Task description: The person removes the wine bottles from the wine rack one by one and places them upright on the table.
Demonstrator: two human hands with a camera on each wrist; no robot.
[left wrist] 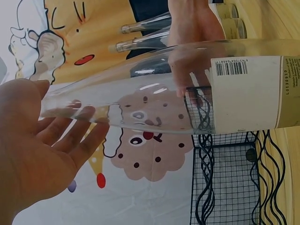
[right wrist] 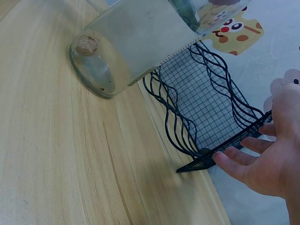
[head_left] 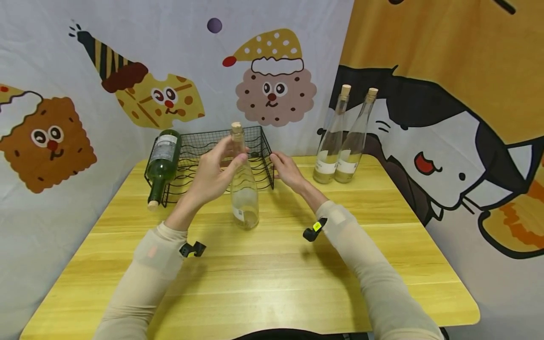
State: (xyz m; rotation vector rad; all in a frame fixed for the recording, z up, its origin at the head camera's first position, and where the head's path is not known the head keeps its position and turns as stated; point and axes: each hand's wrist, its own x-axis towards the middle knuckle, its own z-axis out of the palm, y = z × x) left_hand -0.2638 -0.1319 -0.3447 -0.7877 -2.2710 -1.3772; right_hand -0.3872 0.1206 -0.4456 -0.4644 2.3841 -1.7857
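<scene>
A clear glass bottle [head_left: 245,198] with a cork and a pale label stands roughly upright near the table's middle; whether its base touches the wood I cannot tell. Around its neck, my left hand [head_left: 214,172] holds it, thumb in front and fingers behind. Behind the bottle is a black wire rack [head_left: 199,137] with wavy bars. My right hand [head_left: 289,171] is at the rack's right side, its loosely bent fingers [right wrist: 239,157] touching the outer mesh panel. On the rack's left end lies a green wine bottle [head_left: 163,158], its corked neck toward me.
Two more clear corked bottles [head_left: 326,151] stand side by side at the back right of the wooden table [head_left: 272,283]. A printed cloth [head_left: 170,28] with cartoon figures hangs directly behind the table and along its sides.
</scene>
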